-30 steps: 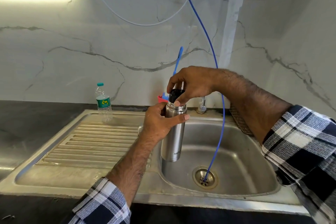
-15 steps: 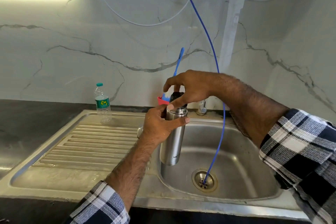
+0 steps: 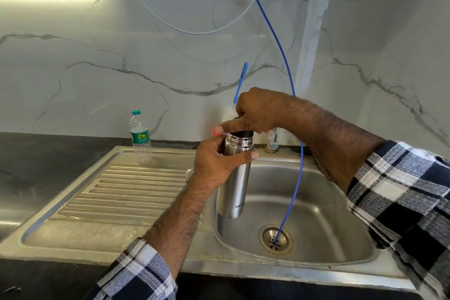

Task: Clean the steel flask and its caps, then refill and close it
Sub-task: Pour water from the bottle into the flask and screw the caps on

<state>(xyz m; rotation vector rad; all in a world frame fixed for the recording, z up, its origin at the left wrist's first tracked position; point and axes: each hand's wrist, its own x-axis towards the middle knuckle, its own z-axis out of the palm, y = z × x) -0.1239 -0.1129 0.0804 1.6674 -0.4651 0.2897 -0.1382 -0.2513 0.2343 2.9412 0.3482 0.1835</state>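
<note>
A steel flask (image 3: 233,187) is held upright above the left side of the sink basin (image 3: 316,214). My left hand (image 3: 216,165) is wrapped around its upper body just below the threaded neck. A black inner cap (image 3: 242,133) sits in the flask's mouth, low against the rim. My right hand (image 3: 255,114) covers the cap from above, fingers closed around it. Most of the cap is hidden under that hand.
A thin blue hose (image 3: 289,178) hangs from above into the drain (image 3: 276,238). A small plastic water bottle (image 3: 140,137) stands at the back of the ribbed draining board (image 3: 117,195). A tap base (image 3: 272,143) and a blue-handled brush (image 3: 241,80) are behind the flask.
The black cap has gone from standing proud of the mouth to sitting down in it. My right hand has lowered and turned over it. The flask stayed in my left hand.
</note>
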